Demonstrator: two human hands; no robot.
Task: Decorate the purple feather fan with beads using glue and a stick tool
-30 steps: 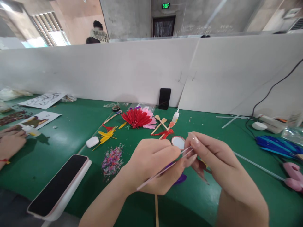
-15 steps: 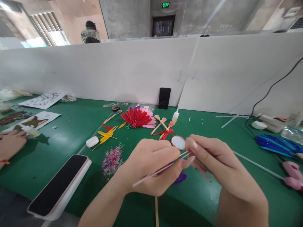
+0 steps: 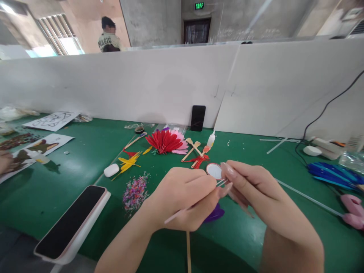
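Note:
Pinched like a pen in my left hand (image 3: 184,201) is a pair of pink tweezers (image 3: 173,217), its tips pointing right. Those tips reach the fingertips of my right hand (image 3: 250,189), whose thumb and fingers are pressed together; anything between them is hidden. Partly behind my left hand lies a purple feather (image 3: 214,214). A thin wooden stick (image 3: 188,252) shows below the same hand. Just beyond my fingertips sits a round white lid-like disc with a red rim (image 3: 214,171).
Ahead are red feathers (image 3: 163,142), yellow feathers (image 3: 129,162), wooden sticks (image 3: 195,147) and a glue bottle (image 3: 211,139). Left lie colourful bits (image 3: 135,192) and a large phone (image 3: 71,222). Blue feathers (image 3: 331,174) and a pink glue gun (image 3: 352,212) lie right. A co-worker's hand (image 3: 5,161) is far left.
The tweezers' rear end has shifted slightly right and up as they turned in my left hand. The co-worker's hand at left has drawn back leftward. A person behind the partition stands higher.

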